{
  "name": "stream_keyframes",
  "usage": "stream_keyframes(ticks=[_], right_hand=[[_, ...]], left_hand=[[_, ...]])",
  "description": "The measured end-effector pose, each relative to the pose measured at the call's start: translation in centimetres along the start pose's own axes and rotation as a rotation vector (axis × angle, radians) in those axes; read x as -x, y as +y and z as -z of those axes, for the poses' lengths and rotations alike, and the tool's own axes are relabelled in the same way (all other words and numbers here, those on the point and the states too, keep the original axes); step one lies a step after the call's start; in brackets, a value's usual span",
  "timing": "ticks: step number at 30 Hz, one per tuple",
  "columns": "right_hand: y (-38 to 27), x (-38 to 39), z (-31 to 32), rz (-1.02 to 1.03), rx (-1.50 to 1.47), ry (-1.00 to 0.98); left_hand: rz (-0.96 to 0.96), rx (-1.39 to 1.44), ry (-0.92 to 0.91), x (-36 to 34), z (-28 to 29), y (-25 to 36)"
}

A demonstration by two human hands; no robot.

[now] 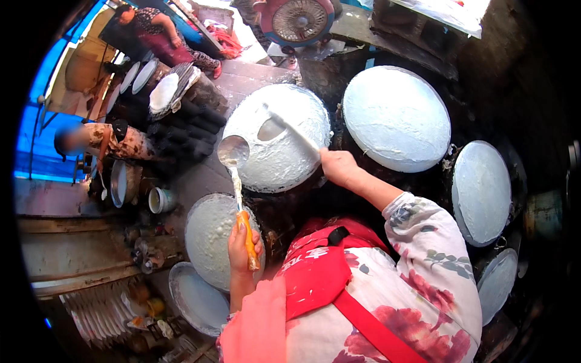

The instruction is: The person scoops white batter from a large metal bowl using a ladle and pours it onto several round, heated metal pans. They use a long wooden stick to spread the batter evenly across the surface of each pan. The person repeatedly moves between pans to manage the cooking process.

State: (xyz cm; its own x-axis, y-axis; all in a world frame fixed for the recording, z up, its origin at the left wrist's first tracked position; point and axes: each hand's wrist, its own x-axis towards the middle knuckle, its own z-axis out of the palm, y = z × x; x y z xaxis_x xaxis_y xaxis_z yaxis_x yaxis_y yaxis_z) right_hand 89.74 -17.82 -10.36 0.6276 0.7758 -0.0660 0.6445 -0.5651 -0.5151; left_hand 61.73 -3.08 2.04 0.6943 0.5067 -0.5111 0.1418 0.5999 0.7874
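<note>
My left hand [245, 251] grips the orange handle of a ladle [233, 151], its batter-coated bowl over the left edge of the middle round griddle. My right hand [336, 163] is closed on a long, pale, flat stick [290, 126], which reaches across that griddle [278, 169]. Thick white batter covers the griddle, with an oval, smoother greyish patch near the stick. A second white-coated griddle [396, 118] sits to the upper right, and another [215, 233], with lumpy batter, lies below the middle one, behind my left hand.
More round pans [481, 193] line the right and lower left [190, 290]. A fan [302, 23] stands at the top. Two other people [163, 39] [106, 139] are at the left, near further pans, a dark stack and a white bucket [160, 199]. Racked white items [97, 311] fill the lower left.
</note>
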Motion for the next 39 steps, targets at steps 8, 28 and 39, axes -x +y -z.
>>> stream_keyframes(ticks=[8, 28, 39], right_hand=[[2.1, -4.0, 5.2, -0.040, 0.125, -0.076], [0.5, -11.0, 4.1, 0.112, 0.185, -0.115], [-1.2, -6.1, 5.0, 0.353, 0.210, -0.306]], left_hand=[[0.031, -0.001, 0.049, 0.2, -0.6, 0.8], [0.059, -0.034, 0.138, 1.6, 0.1, 0.5], [0.061, -0.008, 0.144, 2.0, 1.4, 0.0]])
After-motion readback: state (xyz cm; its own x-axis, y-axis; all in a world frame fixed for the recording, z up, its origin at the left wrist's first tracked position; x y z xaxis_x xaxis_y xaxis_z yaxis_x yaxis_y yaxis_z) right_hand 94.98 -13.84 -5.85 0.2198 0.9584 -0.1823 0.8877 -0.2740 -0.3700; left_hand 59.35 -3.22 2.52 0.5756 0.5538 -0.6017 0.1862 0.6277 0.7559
